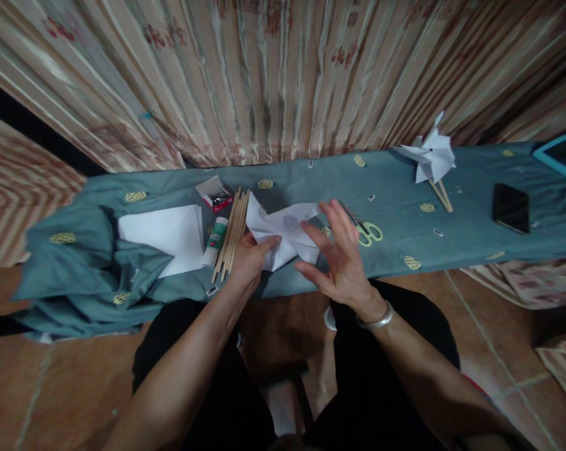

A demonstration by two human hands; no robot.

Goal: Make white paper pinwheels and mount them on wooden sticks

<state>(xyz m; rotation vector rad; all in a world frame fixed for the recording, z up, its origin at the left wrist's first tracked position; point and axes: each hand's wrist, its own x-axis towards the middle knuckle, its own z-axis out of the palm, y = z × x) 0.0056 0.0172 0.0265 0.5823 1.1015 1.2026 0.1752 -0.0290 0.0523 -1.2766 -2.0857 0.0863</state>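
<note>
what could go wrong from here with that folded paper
The left hand has its thumb on the folded white paper; if that grip slips, the folds might loosen.
That hand is right by the wooden sticks, so a nudge could scatter them.
The small box looks open; a bump might spill its contents.

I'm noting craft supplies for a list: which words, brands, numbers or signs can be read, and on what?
None is readable.
Green-and-white tube: label print too blurred.
Red-and-white box: no legible lettering.
Tablecloth: small black-and-white marks, too small.
</note>
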